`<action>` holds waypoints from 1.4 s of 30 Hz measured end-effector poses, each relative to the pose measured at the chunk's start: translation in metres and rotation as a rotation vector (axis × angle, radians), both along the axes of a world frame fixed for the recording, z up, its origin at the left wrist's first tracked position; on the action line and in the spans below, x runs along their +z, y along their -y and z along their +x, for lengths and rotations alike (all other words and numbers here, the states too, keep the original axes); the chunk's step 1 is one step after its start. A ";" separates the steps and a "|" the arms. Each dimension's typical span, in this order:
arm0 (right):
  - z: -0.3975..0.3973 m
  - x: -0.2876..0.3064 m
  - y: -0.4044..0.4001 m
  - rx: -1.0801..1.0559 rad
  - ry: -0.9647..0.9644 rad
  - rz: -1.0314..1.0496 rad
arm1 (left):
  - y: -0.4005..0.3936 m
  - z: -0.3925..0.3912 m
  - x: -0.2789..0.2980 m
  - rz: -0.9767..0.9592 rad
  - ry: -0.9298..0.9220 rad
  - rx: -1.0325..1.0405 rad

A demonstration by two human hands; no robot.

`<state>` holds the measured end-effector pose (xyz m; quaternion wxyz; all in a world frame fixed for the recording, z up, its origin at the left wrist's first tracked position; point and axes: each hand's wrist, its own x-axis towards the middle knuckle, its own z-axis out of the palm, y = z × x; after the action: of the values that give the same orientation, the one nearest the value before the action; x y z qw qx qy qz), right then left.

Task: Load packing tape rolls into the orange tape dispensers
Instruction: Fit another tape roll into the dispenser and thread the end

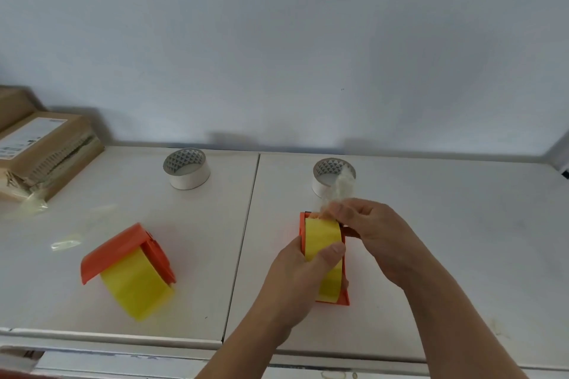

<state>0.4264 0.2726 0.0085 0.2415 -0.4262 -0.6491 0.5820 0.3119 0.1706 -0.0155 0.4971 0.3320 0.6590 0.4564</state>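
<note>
An orange tape dispenser (334, 300) with a yellow tape roll (321, 235) in it stands right of the table's middle. My left hand (295, 274) grips this dispenser and roll from the left, thumb across the tape. At the dispenser's far end my right hand (369, 228) pinches a clear strip of tape end (343, 183) that rises from the roll. A second orange dispenser (123, 251) lies on the left, untouched, with a yellow roll (135, 289) in it.
Two empty white cardboard tape cores stand at the back, one left of middle (187, 170) and one behind my right hand (323, 181). Brown cardboard boxes (46, 154) sit at the far left. Clear tape scraps (66, 241) lie on the white table (462, 224).
</note>
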 end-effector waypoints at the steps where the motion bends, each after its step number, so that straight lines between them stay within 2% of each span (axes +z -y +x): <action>1: -0.001 -0.001 -0.001 -0.014 0.017 0.017 | -0.001 -0.001 0.000 -0.001 0.002 -0.006; 4: -0.007 -0.002 -0.003 -0.089 0.016 0.067 | -0.003 -0.004 0.000 -0.021 0.019 -0.033; 7: -0.012 0.003 -0.002 -0.030 0.026 0.047 | -0.004 -0.004 0.001 -0.007 0.069 -0.034; 9: -0.013 0.007 -0.003 -0.012 0.053 0.085 | -0.004 -0.001 0.000 -0.004 0.055 -0.006; 11: -0.016 0.004 -0.008 -0.098 0.092 0.137 | -0.004 0.001 0.001 -0.009 0.006 0.033; 14: -0.017 -0.011 -0.012 -0.215 0.264 0.249 | -0.004 0.004 0.005 0.002 -0.021 0.058; 16: -0.013 -0.022 -0.011 -0.209 0.404 0.353 | -0.003 0.004 0.006 0.001 -0.020 0.072; 18: -0.007 -0.031 -0.011 -0.217 0.461 0.415 | -0.001 0.005 0.005 0.014 -0.034 0.089; 22: -0.002 -0.042 -0.019 -0.187 0.458 0.344 | 0.003 0.009 0.005 0.020 -0.048 0.089; 34: -0.012 -0.046 -0.040 -0.193 0.542 0.433 | 0.003 0.007 0.008 0.015 -0.056 0.068; 39: -0.019 -0.050 -0.046 -0.358 0.488 0.435 | 0.005 0.002 0.006 0.023 -0.046 0.021; 42: -0.023 -0.054 -0.052 -0.381 0.475 0.434 | 0.006 -0.005 0.008 0.014 0.001 -0.038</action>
<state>0.4034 0.3250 -0.0453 0.2727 -0.6014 -0.7044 0.2602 0.3069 0.1651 -0.0075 0.5036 0.3475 0.6492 0.4518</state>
